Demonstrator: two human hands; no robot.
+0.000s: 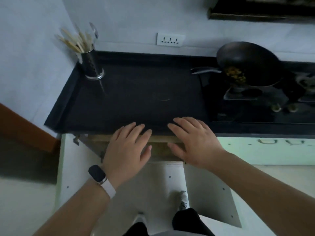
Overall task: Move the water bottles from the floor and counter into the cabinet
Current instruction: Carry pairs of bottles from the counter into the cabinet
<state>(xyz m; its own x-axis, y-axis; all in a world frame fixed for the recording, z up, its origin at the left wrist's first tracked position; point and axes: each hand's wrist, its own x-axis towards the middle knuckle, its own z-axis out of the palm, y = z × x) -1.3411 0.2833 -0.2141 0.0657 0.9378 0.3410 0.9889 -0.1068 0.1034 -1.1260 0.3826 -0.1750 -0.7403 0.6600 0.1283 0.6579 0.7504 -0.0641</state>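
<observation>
I see no water bottle in the head view. My left hand (128, 149) and my right hand (194, 142) hover side by side, palms down and fingers spread, over the front edge of the black counter (136, 92). Both hands hold nothing. Below the counter the cabinet (160, 150) stands with both white doors swung out: the left door (71, 167) and the right door (211, 193). Its inside is mostly hidden by my hands and the counter's edge. A dark watch on a white strap is on my left wrist.
A steel holder (92, 65) with wooden utensils stands at the counter's back left. A dark wok (247, 63) with food sits on the stove (255, 99) at the right. White drawers (272, 149) lie under the stove. My feet are on the pale floor between the doors.
</observation>
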